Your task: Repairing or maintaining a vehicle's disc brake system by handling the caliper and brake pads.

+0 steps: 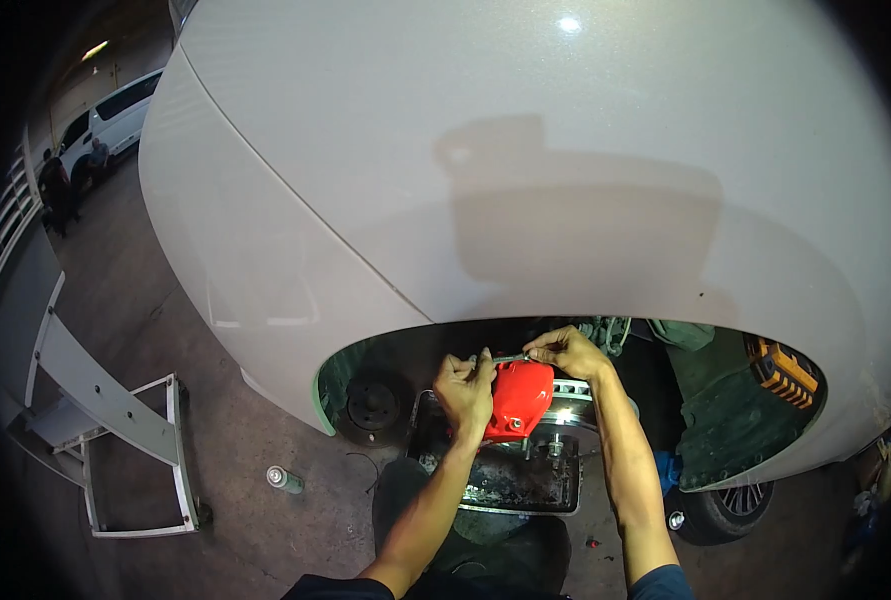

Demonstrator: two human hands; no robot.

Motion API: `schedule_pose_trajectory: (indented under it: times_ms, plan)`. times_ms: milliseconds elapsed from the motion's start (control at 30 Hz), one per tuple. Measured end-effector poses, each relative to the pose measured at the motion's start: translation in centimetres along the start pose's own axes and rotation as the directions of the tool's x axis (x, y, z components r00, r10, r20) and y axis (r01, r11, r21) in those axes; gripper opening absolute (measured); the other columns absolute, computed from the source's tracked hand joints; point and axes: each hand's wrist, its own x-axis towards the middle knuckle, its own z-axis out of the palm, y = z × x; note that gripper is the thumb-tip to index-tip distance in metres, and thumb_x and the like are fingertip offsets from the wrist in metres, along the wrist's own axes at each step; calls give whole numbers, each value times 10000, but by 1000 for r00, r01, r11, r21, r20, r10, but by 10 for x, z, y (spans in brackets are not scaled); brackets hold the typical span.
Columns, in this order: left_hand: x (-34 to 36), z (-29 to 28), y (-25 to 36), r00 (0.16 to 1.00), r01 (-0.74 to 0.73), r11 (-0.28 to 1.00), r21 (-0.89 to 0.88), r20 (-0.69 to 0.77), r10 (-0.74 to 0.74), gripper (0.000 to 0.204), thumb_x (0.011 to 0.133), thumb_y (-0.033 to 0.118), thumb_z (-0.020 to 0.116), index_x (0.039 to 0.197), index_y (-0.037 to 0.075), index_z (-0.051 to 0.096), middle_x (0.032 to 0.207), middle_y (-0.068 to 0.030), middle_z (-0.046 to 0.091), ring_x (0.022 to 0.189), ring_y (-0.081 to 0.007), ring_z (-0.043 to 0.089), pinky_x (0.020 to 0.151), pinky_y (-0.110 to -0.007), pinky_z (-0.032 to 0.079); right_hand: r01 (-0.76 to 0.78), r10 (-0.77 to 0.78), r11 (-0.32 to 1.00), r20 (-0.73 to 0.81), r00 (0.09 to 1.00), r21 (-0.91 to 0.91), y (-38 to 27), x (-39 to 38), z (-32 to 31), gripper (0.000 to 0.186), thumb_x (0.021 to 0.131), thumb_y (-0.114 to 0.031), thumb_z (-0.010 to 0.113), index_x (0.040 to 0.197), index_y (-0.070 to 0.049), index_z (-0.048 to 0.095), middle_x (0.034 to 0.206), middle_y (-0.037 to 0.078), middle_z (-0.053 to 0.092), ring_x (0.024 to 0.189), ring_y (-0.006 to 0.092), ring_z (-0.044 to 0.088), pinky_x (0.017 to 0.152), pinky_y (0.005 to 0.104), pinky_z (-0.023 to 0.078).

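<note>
My left hand (pixel 462 395) is at the upper left of a red brake caliper (pixel 523 400), its fingers curled round the left end of a small thin metal piece (pixel 507 357). My right hand (pixel 572 355) pinches that piece's right end above the caliper. The caliper sits beside a silvery brake disc (pixel 572 412), inside the wheel opening of a white car (pixel 345 180). Below it lies a metal tray (pixel 571 490) with a dark wet-looking bottom.
A spray can (pixel 284 481) and a white metal stand (pixel 128 428) are at left. A yellow-black case (pixel 782 372) sits in the opening's right side. A wheel (pixel 738 508) lies at right. People (pixel 57 185) are near a white van (pixel 120 118), upper left.
</note>
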Motion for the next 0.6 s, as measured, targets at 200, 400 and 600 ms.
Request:
schedule_pose_trajectory:
  times_ms: [200,400,600]
  plan:
    - [3,-2,-4,1000,1,999,-45,-11,-1,325,837,-12,730,816,27,408,896,-224,668,790,-216,703,658,-301,619,-19,20,999,21,1000,-29,0,0,-1,214,884,-136,725,1038,12,725,887,95,733,822,134,651,784,283,534]
    - [2,-1,-8,997,-54,996,-75,44,57,332,799,-111,707,884,3,407,978,-273,670,859,-219,695,708,-310,617,-28,29,999,29,999,-20,-4,-1,-1,213,887,-141,723,1039,8,726,888,99,733,824,135,652,788,282,534]
    - [31,9,-23,996,83,968,-236,2,-85,334,808,-86,720,985,0,449,996,-224,676,825,-217,699,695,-309,616,-27,28,999,20,999,-34,-4,-2,-1,204,890,-129,718,1037,14,725,887,94,734,826,137,655,790,282,534]
